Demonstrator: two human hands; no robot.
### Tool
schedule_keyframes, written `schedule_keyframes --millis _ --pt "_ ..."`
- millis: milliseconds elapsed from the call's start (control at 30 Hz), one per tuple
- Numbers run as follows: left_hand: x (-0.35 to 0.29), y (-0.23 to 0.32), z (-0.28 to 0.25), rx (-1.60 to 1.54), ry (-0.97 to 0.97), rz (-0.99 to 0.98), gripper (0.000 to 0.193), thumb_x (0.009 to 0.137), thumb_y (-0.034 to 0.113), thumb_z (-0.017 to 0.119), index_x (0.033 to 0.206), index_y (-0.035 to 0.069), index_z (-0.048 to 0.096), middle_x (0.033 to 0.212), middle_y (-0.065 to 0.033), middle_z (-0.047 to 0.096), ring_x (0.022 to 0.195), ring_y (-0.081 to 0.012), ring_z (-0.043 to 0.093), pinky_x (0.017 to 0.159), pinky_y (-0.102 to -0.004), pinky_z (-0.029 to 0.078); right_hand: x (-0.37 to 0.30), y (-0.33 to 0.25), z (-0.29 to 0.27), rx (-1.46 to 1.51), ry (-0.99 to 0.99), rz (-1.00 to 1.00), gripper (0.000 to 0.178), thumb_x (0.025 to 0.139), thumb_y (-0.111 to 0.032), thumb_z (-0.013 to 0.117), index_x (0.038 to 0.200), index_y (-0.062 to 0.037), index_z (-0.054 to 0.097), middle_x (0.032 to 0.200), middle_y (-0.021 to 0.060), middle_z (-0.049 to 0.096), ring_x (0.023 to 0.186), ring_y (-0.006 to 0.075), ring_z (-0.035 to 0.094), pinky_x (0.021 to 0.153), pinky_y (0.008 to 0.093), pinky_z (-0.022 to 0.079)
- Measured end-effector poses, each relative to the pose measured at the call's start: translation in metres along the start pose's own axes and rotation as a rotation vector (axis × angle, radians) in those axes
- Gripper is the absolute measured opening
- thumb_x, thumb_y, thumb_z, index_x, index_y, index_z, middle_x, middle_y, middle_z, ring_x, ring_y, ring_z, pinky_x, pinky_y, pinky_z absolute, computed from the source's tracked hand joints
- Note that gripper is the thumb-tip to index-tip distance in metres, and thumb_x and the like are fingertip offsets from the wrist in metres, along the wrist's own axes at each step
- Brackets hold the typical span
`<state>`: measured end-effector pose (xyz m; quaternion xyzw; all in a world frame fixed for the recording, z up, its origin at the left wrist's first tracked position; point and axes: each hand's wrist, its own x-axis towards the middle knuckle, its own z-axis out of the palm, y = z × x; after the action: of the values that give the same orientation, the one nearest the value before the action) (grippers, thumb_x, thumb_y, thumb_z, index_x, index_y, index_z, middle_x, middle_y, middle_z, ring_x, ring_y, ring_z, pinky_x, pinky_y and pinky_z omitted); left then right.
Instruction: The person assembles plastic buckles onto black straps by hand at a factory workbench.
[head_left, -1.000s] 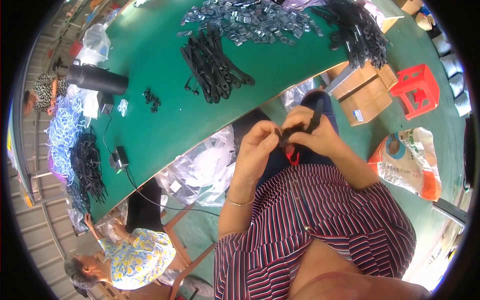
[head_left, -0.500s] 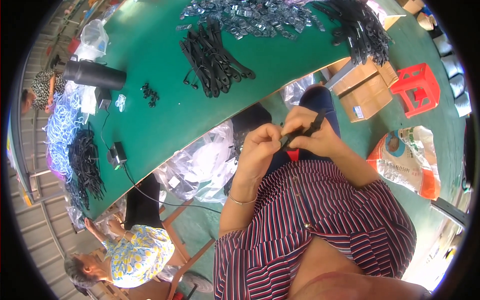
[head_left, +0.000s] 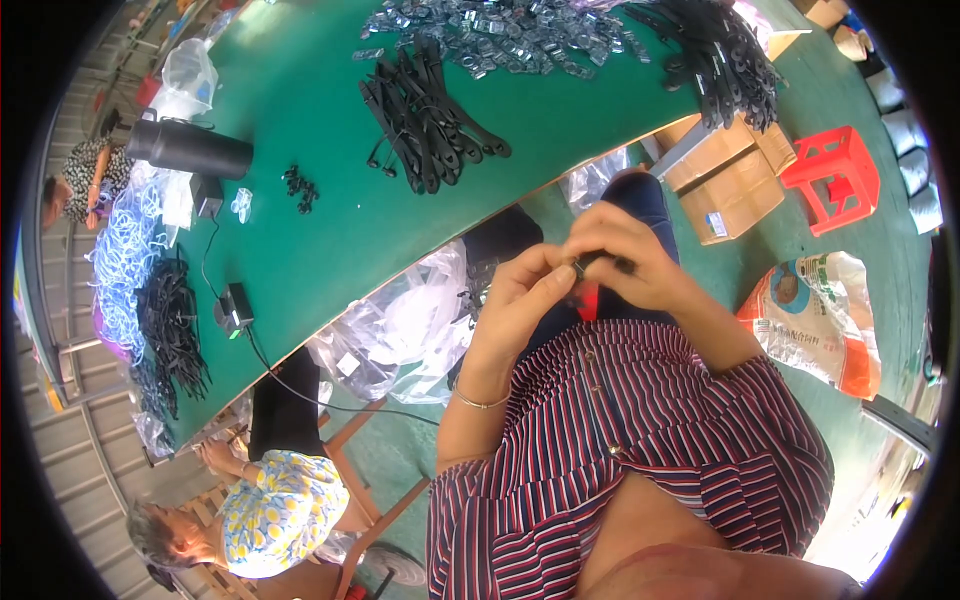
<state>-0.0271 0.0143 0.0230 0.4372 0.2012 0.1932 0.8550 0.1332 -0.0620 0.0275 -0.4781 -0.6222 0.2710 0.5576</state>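
Close together over my lap, my left hand [head_left: 520, 300] and my right hand [head_left: 632, 258] pinch a short black strap [head_left: 612, 264]. My left thumb and fingertips press at one end of it, while my right fingers curl over the rest. Most of the strap is hidden by the fingers. Beyond my hands, a bundle of black straps [head_left: 430, 130] with holed ends lies on the green table [head_left: 310, 110]. A larger heap of black straps [head_left: 735, 70] covers the table's far right corner. Behind the bundle is a pile of small clear plastic pieces [head_left: 510, 35].
Small black parts [head_left: 300, 190], a black bottle [head_left: 190, 150] and a corded black adapter [head_left: 234, 308] are on the table's left. Plastic bags [head_left: 400, 325] hang below its edge. A co-worker [head_left: 285, 510] sits lower left. Cardboard boxes [head_left: 735, 195], a red stool [head_left: 832, 180] and a sack [head_left: 815, 325] stand right.
The strap's end that stuck up above my right hand is now tucked down under its fingers. My right fingers have curled over more. The co-worker's hands have drawn together.
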Motion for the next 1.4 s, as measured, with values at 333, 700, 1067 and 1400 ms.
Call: schedule_keyframes --millis 333,700,1067,1400 --pt "0.007 -0.002 -0.008 0.908 0.112 0.534 0.017 0.075 0.019 0.065 0.077 0.003 0.059 0.067 -0.0072 0.055 0.065 -0.0211 0.051 0.063 -0.0319 0.038 0.001 0.002 -0.003 -0.072 -0.055 0.154 0.018 0.086 -0.011 0.056 0.073 -0.0006 0.053 0.055 0.0009 0.048 0.051 0.0074 0.050 0.045 0.0230 0.038" --pt "-0.006 -0.012 -0.004 0.118 -0.023 0.071 0.016 0.080 0.015 0.059 0.074 0.000 0.059 0.068 -0.0010 0.057 0.056 -0.0069 0.048 0.053 -0.0197 0.037 -0.020 0.010 0.016 0.731 -0.041 0.426 0.023 0.087 -0.019 0.056 0.070 -0.0034 0.052 0.057 -0.0020 0.045 0.049 0.0043 0.037 0.044 0.0207 0.028" --pt "-0.002 -0.016 -0.016 -0.183 -0.003 0.108 0.036 0.085 0.031 0.057 0.097 -0.002 0.055 0.072 -0.0092 0.057 0.059 -0.0117 0.049 0.056 -0.0232 0.040 -0.017 0.014 0.016 0.908 0.108 0.454 0.021 0.089 -0.017 0.051 0.073 -0.0041 0.049 0.059 -0.0013 0.042 0.050 0.0047 0.035 0.044 0.0202 0.027" --pt "0.004 -0.011 0.003 -0.561 0.377 0.283 0.016 0.089 0.021 0.054 0.092 0.005 0.053 0.088 -0.0068 0.059 0.078 -0.0141 0.053 0.071 -0.0265 0.045 -0.001 0.007 0.010 0.191 -0.198 0.626 0.022 0.088 -0.013 0.048 0.071 -0.0006 0.054 0.064 0.0026 0.054 0.058 0.0094 0.050 0.055 0.0238 0.040"
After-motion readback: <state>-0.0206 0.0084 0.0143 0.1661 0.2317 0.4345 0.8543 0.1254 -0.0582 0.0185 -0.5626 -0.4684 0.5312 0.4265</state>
